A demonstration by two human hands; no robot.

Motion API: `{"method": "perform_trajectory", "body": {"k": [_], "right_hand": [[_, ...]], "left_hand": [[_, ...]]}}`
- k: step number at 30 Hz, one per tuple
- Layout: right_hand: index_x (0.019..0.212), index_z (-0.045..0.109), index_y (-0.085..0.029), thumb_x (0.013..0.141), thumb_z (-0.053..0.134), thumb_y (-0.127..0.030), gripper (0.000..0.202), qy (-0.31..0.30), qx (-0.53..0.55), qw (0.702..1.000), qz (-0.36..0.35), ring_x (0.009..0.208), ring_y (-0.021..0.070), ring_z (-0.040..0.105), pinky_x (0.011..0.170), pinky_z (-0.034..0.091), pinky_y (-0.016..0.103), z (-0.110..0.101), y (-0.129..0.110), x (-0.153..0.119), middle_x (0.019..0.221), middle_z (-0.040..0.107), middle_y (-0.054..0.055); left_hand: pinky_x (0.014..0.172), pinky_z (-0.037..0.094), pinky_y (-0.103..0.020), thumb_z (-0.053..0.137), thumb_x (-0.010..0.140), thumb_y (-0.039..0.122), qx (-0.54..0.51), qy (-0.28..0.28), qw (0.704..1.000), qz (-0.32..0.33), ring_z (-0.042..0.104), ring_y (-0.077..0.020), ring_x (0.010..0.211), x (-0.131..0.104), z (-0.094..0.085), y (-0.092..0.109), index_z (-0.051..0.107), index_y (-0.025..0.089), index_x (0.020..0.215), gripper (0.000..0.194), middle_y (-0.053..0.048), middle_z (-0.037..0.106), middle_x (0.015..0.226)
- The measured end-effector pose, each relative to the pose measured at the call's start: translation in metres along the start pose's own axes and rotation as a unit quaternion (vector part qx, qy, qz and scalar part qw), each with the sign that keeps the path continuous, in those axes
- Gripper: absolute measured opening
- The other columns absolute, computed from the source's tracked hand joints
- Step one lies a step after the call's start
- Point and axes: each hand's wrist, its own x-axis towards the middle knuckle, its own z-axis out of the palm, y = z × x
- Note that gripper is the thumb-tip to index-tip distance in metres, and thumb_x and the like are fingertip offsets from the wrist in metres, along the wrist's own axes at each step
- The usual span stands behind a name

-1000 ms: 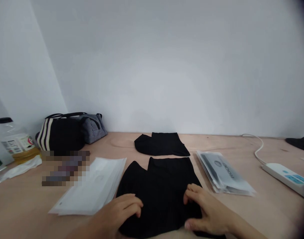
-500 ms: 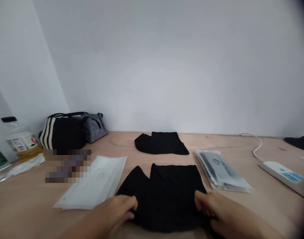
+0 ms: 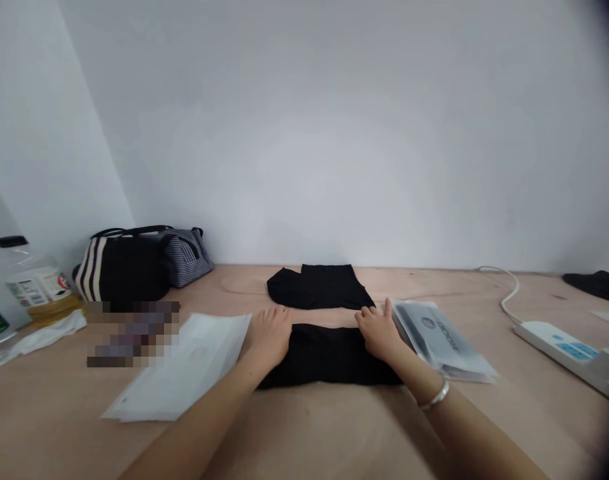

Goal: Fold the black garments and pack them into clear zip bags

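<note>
A black cloth piece (image 3: 329,357) lies on the table in front of me as a low, wide strip, folded over. My left hand (image 3: 273,337) rests flat at its far left corner, fingers stretched forward and covering that part. At the far right corner, my right hand (image 3: 379,331) presses on the cloth with its fingers bent and one finger sticking out to the side. Beyond both hands, a second black cloth piece (image 3: 324,287) is spread flat near the wall, with a notch in its far edge.
White translucent bags (image 3: 194,363) lie at left; printed, filled-looking bags (image 3: 447,340) at right. Further left are a striped black bag (image 3: 129,270), a bottle (image 3: 42,290) and a pixelated item (image 3: 139,333). A power strip (image 3: 559,343) with a white cable lies right.
The near cloth has been folded from a tall spread shape into a shorter strip. Both hands have moved forward from its near sides to its far corners.
</note>
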Motion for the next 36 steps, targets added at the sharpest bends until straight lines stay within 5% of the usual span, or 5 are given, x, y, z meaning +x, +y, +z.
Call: {"method": "perform_trajectory", "body": {"k": [4,10,19,32,36], "right_hand": [[0.12,0.046,-0.019,0.087,0.031,-0.033,0.039,0.057,0.087,0.993,-0.049,0.116,0.0275,0.036,0.1,0.001,0.052,0.018,-0.015,-0.024,0.122,0.047,0.012],[0.136,0.016,-0.031,0.077,0.015,-0.07,0.071,-0.09,0.173,0.981,0.003,0.127,0.0401,0.005,0.091,0.003,0.067,0.046,-0.01,-0.038,0.144,0.012,0.007],[0.133,0.03,-0.022,0.083,0.014,-0.06,0.065,-0.002,0.198,0.976,-0.087,0.128,0.0313,0.015,0.099,0.0,0.056,0.013,-0.035,-0.028,0.141,0.023,0.011],[0.138,0.012,-0.023,0.077,0.016,-0.069,0.076,-0.075,0.248,0.957,-0.128,0.13,0.031,0.002,0.097,-0.001,0.059,0.026,-0.083,0.002,0.144,0.009,0.009],[0.137,0.015,-0.026,0.075,0.019,-0.071,0.077,-0.065,0.261,0.956,-0.121,0.13,0.0322,0.003,0.095,-0.004,0.061,0.026,-0.09,0.007,0.144,0.011,0.009]], "left_hand": [[0.1,0.016,-0.043,0.027,0.09,0.038,-0.01,0.006,0.999,0.041,0.028,-0.0264,0.124,-0.02,0.022,0.008,0.037,0.021,0.128,0.043,-0.009,0.035,0.135],[0.098,0.009,-0.054,0.015,0.086,0.058,-0.033,-0.08,0.996,0.039,0.015,-0.0299,0.129,-0.031,0.05,0.0,0.023,0.025,0.135,0.06,-0.011,0.022,0.141],[0.096,0.028,-0.04,0.028,0.087,0.043,-0.084,-0.063,0.994,-0.026,0.037,-0.0259,0.12,-0.027,0.018,-0.023,0.028,0.019,0.133,0.052,-0.012,0.039,0.132],[0.069,0.045,-0.03,0.052,0.064,0.02,-0.105,-0.129,0.981,-0.104,0.061,-0.0242,0.085,-0.038,-0.006,-0.049,0.042,0.019,0.119,0.056,-0.008,0.064,0.097],[0.068,0.045,-0.029,0.048,0.066,0.015,-0.151,-0.041,0.979,-0.131,0.061,-0.0214,0.082,-0.035,-0.016,-0.052,0.04,0.021,0.117,0.052,-0.004,0.064,0.091]]}}
